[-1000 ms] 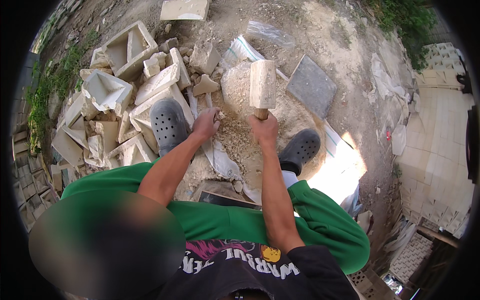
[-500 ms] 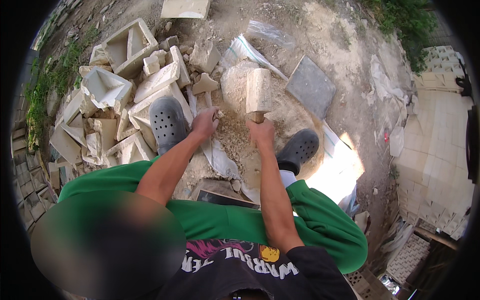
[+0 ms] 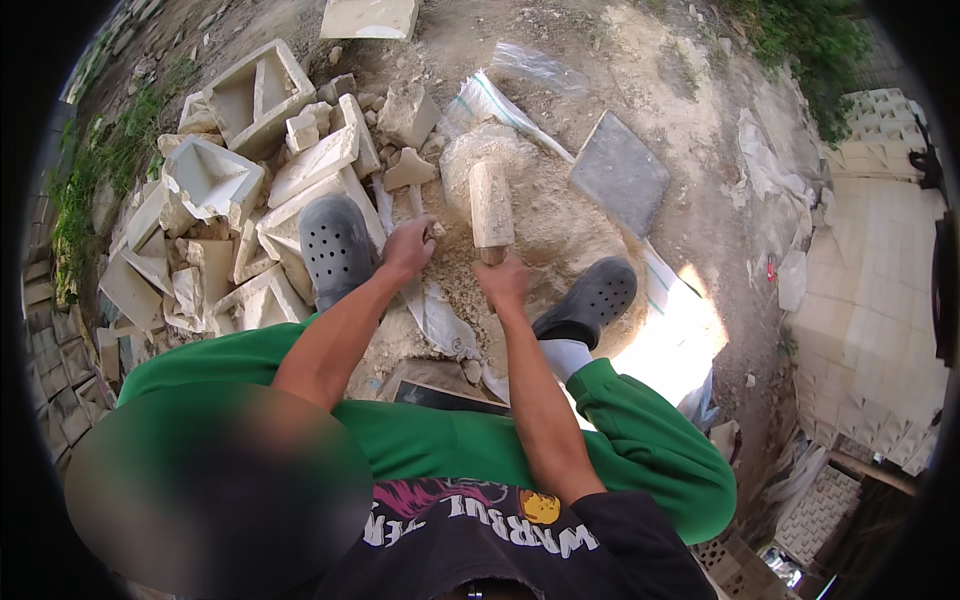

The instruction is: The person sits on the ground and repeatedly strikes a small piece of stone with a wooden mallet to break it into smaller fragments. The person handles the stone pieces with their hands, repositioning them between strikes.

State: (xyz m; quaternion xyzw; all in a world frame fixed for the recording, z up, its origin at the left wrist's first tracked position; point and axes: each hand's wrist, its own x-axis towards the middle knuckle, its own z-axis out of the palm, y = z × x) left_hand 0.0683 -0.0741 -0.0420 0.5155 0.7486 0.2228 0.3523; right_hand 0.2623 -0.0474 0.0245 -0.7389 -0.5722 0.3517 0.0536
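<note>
My right hand (image 3: 502, 281) is wrapped round the short handle of a mallet (image 3: 491, 207), whose thick, dusty wooden head points away from me above the pale rubble. To its left, my left hand (image 3: 406, 247) is closed low over the ground, with a small pale stone piece (image 3: 437, 229) showing at its fingertips. Crushed pale powder and grit (image 3: 565, 225) are heaped between my feet on a white woven sack (image 3: 497, 103). A flat broken stone piece (image 3: 410, 169) lies just beyond my left hand.
Broken pale stone blocks (image 3: 205, 268) are piled at the left, against my left clog (image 3: 335, 243). My right clog (image 3: 590, 298) stands at the heap's right edge. A grey square slab (image 3: 621, 175) lies beyond it. Stacked pale blocks (image 3: 870, 300) line the right side.
The mallet and my right hand have moved left, nearer my left hand, and slightly toward me. My left hand has stayed nearly in place.
</note>
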